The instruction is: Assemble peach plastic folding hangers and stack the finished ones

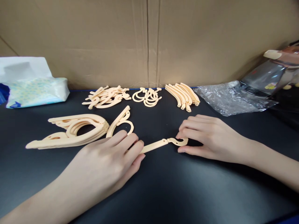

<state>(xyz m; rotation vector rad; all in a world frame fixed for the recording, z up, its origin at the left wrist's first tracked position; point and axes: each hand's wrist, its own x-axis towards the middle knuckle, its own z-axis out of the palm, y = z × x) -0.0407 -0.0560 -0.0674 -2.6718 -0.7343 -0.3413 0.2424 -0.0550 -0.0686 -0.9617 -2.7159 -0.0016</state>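
My left hand (112, 158) is closed around one end of a cream plastic hanger arm (155, 145). At the arm's other end sits a small S-curved hanger piece (178, 142), which my right hand (207, 137) pinches between thumb and fingers. The two parts meet end to end; I cannot tell whether they are joined. Just beyond my left knuckles lies a partly assembled hanger (120, 123) with a curved hook. A stack of folded hangers (77, 143) rests to the left, with my left wrist in front of it.
Along the back lie a pile of curved hanger pieces (109, 98), several hooks (149, 99) and a bundle of hanger arms (183, 95). A tissue pack (39, 91) stands at left. Clear plastic wrap (230, 98) and a transparent jug (263, 77) are at right, before a cardboard wall (105, 43).
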